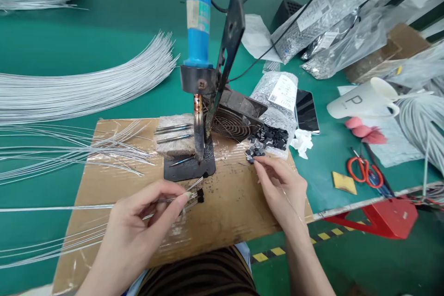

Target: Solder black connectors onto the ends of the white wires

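Observation:
My left hand (152, 222) pinches several thin white wires between thumb and fingers. Small black pieces (200, 195) sit at the ends of these wires, just past my fingertips. Over on the right, my right hand (281, 189) has its thumb and forefinger closed together at a small pile of black pieces (255, 152); whether a piece is between the fingertips is hidden. Between the hands stands a blue-handled soldering iron (199, 32) clamped tip-down in a black stand (231, 32). Its tip (199, 143) points at a dark plate (208, 169) on the cardboard (236, 203).
A long bundle of white wires (86, 97) lies at left, with looser wires (114, 152) on the cardboard. A small fan (231, 122) leans behind the iron. Farther right are a phone (307, 111), a white mug (360, 99), orange scissors (360, 169) and a yellow sponge (344, 182).

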Action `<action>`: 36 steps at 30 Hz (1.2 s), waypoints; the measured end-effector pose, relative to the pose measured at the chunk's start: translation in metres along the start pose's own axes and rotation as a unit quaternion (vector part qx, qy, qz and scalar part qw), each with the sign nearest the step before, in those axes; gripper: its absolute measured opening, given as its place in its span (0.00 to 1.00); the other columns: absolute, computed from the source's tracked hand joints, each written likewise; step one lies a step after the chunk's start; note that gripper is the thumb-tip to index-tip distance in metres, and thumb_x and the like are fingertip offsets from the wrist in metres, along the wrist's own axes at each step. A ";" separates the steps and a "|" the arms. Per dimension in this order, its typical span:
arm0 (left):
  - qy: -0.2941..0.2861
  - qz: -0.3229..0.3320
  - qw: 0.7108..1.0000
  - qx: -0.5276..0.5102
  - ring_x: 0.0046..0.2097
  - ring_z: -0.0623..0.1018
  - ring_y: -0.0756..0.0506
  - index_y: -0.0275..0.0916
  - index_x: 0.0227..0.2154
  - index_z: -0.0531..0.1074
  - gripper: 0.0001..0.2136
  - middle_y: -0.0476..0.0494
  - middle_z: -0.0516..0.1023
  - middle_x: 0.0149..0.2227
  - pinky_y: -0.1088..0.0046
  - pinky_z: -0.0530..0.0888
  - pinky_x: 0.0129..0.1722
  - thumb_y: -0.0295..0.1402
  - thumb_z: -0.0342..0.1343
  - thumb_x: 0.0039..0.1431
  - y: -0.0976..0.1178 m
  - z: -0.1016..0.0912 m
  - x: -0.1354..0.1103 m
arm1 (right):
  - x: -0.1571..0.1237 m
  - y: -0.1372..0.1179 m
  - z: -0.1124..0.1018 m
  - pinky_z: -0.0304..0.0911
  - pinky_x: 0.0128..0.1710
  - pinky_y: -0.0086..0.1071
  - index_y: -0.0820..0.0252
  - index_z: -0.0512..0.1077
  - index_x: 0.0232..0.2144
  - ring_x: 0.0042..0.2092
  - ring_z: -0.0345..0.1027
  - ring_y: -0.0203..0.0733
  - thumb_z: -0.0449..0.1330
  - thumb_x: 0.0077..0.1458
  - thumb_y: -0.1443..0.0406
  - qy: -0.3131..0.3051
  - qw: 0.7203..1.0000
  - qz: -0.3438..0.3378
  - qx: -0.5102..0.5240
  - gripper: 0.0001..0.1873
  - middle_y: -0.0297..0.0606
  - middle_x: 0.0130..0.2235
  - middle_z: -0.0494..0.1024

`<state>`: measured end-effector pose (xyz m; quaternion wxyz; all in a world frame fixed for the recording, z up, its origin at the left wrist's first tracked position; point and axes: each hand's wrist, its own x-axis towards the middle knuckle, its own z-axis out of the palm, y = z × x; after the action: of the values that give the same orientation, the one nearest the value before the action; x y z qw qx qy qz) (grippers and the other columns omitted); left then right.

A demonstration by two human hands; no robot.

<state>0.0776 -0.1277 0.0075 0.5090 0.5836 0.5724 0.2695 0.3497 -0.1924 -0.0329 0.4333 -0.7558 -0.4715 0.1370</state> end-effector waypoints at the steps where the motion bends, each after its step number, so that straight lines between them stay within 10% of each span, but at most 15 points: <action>1: 0.000 0.000 1.000 0.000 0.30 0.75 0.48 0.44 0.32 0.83 0.06 0.49 0.83 0.31 0.75 0.67 0.27 0.39 0.69 0.60 0.001 0.000 0.000 | 0.003 0.000 0.002 0.72 0.34 0.34 0.56 0.84 0.43 0.32 0.75 0.39 0.66 0.68 0.62 -0.005 1.000 -0.003 -0.016 0.07 0.36 0.37 0.83; 12: -0.006 0.005 1.000 -0.021 0.29 0.75 0.49 0.42 0.31 0.83 0.06 0.48 0.82 0.29 0.75 0.67 0.26 0.37 0.67 0.62 0.004 0.002 0.000 | 0.008 0.002 0.015 0.66 0.31 0.34 0.56 0.83 0.38 0.28 0.67 0.37 0.68 0.65 0.59 -0.007 0.998 0.003 -0.064 0.07 0.31 0.30 0.76; 22: 0.011 -0.049 0.997 -0.050 0.31 0.76 0.48 0.42 0.32 0.84 0.06 0.47 0.83 0.31 0.74 0.70 0.29 0.38 0.69 0.59 0.014 0.006 -0.001 | -0.002 0.005 0.015 0.77 0.34 0.34 0.57 0.85 0.39 0.31 0.80 0.40 0.74 0.59 0.55 0.081 0.990 0.092 0.063 0.13 0.37 0.33 0.86; 36: 0.006 -0.023 0.998 -0.053 0.30 0.74 0.49 0.40 0.31 0.84 0.06 0.47 0.82 0.30 0.75 0.67 0.28 0.36 0.67 0.61 0.014 0.006 -0.001 | -0.016 -0.021 0.017 0.75 0.31 0.29 0.53 0.86 0.42 0.30 0.76 0.37 0.72 0.62 0.61 0.007 0.977 0.098 0.191 0.06 0.35 0.33 0.84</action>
<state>0.0882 -0.1277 0.0188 0.5417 0.5413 0.5734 0.2911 0.3185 -0.1930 -0.0290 0.5575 -0.7024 -0.3568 0.2617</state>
